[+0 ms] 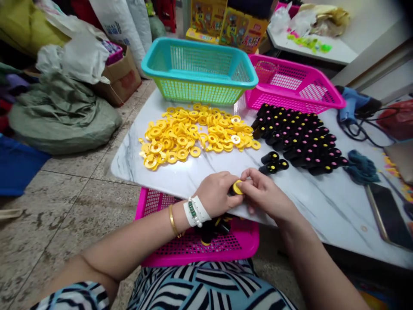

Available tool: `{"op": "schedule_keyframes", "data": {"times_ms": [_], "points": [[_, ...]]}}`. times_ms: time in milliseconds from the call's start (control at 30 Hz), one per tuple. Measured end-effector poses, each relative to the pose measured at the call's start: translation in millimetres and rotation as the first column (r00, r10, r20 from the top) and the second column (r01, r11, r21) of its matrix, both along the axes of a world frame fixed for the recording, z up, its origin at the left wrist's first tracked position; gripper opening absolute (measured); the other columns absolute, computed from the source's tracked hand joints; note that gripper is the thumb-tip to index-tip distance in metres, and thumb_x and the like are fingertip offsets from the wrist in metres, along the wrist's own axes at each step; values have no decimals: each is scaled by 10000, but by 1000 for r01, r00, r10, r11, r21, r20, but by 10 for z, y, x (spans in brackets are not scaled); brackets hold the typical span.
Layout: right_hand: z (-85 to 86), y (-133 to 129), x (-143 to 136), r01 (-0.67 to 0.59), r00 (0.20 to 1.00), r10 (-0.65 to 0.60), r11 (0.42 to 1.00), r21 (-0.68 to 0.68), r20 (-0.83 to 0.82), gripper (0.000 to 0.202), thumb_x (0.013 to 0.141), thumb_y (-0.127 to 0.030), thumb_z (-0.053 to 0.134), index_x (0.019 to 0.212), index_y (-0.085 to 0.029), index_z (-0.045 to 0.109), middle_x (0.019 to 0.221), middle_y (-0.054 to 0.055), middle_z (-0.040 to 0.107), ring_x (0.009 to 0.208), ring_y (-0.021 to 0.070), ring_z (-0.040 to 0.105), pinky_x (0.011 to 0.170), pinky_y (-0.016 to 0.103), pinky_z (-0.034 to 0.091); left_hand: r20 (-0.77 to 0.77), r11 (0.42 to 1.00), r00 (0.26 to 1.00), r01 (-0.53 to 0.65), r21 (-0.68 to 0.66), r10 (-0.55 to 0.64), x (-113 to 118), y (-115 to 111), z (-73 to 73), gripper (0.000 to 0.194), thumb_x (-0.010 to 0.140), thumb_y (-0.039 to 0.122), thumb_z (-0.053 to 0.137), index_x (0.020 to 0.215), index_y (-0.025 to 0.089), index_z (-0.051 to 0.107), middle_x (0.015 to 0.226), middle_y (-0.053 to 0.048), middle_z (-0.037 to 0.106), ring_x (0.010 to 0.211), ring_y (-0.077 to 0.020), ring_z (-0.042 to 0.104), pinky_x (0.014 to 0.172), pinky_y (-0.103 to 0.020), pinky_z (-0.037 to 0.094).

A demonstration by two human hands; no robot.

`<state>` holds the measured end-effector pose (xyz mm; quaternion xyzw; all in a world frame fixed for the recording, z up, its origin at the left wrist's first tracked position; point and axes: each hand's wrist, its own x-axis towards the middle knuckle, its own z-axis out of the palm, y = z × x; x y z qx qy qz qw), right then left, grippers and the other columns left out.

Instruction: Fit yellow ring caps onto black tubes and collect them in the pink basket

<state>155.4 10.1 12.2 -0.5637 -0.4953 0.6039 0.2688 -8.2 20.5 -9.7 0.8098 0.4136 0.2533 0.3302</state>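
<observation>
Nearest me, the near pink basket (253,246) sits below the surface (309,204) edge, black pieces (208,236) inside. Above it, my left hand (213,194) is closed round a black cylinder (231,190); my right hand (269,193) has its thumb at the yellow disc (238,187) on its end. Whether the right grips, I cannot tell. I judge this as end-fitting or alignment; further pressure calls for a steady left hold. Farther: three loose cylinders (267,168), yellow rings (179,137) left, the black cluster (295,140) right, then the teal basket (200,79).

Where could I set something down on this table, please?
Bare marbled tabletop shows between the yellow rings and the left hand, and between the black cylinders, right hand and smartphone. The teal basket and pink basket crowd the back.
</observation>
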Motion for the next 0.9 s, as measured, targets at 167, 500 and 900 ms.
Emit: {"op": "schedule_keyframes", "data": {"times_ms": [167,500,900], "points": [[-13,-449,-109,-31,999,32,992,122,-6,306,899,-450,575,1096,-235,481,586,-77,513,486,119,517,456,213,416,-199,997,977,66,-30,-71,-109,-241,57,208,821,307,602,957,154,642,845,-65,628,796,-216,611,714,-317,505],[-116,-1103,-227,164,986,-161,979,120,-34,336,855,-510,621,1026,-223,585,563,-44,497,492,147,498,499,261,389,-76,916,946,-282,286,315,-1101,-655,236,387,883,376,621,1220,200,551,1025,-77,667,943,-201,637,853,-350,539],[-63,-753,-153,146,989,-141,950,274,-39,201,938,-384,543,938,-195,611,593,-36,529,509,116,536,495,230,418,-188,810,915,-202,550,356,-1212,-203,47,63,917,218,550,979,216,555,986,-69,604,934,-207,611,856,-349,534]]}}
